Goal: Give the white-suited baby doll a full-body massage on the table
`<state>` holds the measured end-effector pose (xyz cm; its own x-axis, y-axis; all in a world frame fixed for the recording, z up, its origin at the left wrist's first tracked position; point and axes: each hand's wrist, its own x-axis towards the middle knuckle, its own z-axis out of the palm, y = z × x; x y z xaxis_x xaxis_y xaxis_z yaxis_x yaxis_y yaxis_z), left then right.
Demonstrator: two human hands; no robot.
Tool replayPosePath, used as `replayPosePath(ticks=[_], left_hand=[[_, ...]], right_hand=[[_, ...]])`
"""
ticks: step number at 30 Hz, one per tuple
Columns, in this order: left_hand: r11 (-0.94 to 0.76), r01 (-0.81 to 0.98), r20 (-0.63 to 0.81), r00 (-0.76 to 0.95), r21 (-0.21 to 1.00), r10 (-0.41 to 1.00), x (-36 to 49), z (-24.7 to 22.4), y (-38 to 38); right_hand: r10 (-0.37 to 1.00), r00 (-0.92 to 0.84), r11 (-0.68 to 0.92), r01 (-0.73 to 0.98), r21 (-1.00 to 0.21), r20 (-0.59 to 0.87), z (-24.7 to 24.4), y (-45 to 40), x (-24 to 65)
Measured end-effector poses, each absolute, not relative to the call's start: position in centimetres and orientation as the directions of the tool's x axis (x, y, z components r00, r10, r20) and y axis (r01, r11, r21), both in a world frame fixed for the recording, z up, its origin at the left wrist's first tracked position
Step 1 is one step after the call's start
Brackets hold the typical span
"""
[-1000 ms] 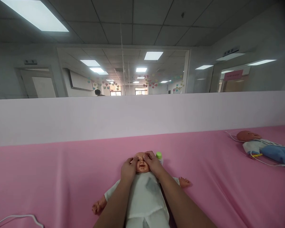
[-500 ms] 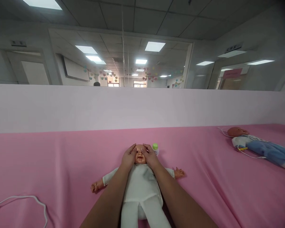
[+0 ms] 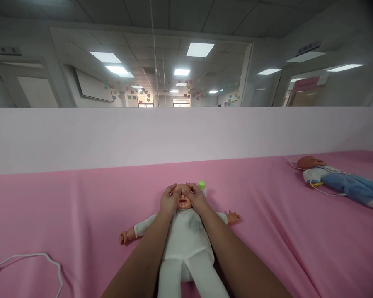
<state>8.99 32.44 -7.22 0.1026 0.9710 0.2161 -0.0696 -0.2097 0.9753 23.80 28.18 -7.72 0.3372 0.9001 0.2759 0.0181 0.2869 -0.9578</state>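
A baby doll (image 3: 188, 236) in a white suit lies on its back on the pink sheet, arms spread out and feet cut off by the lower frame edge. My left hand (image 3: 169, 200) wraps the left side of its head, with the thumb across the brow and eye. On the other side, my right hand (image 3: 197, 198) holds the head the same way. The thumbs lie close together between the doll's eyes, which they cover; its nose and open mouth show below. Just beyond my right hand stands a small bottle with a green cap (image 3: 202, 184), partly hidden.
A second doll (image 3: 342, 184) in blue and white clothes lies at the right, with a thin white tube and a yellow piece about it. A white cable (image 3: 43, 255) curls at lower left. Behind the pink sheet (image 3: 96, 207) rises a white wall (image 3: 174, 136) with windows above.
Both thumbs have slid inward over the doll's face and now nearly meet at the brow. The view has shifted slightly, so the scene sits higher in the picture.
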Motion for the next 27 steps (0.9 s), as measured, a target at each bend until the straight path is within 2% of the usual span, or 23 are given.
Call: replayPosePath(ticks=[7,15,24,27], left_hand=[[-0.23,-0.002,0.229,0.091,0.973,0.969,8.9,-6.8,32.0],[-0.164,-0.065,0.169,0.098,0.984,0.981,9.0,-6.1,31.5],[-0.151,-0.143,0.164,0.08,0.978,0.983,9.0,-6.3,31.5],[-0.154,-0.137,0.167,0.086,0.979,0.982,9.0,-6.4,31.5]], right_hand=[[0.877,0.367,0.322,0.029,-0.946,0.31,-7.8,28.4,23.9],[0.883,0.351,0.343,-0.034,-0.939,0.31,-8.7,29.1,24.4],[0.92,0.275,0.346,-0.245,-0.905,0.278,-10.6,30.4,24.7],[0.931,0.248,0.333,-0.269,-0.904,0.269,-10.6,30.4,24.7]])
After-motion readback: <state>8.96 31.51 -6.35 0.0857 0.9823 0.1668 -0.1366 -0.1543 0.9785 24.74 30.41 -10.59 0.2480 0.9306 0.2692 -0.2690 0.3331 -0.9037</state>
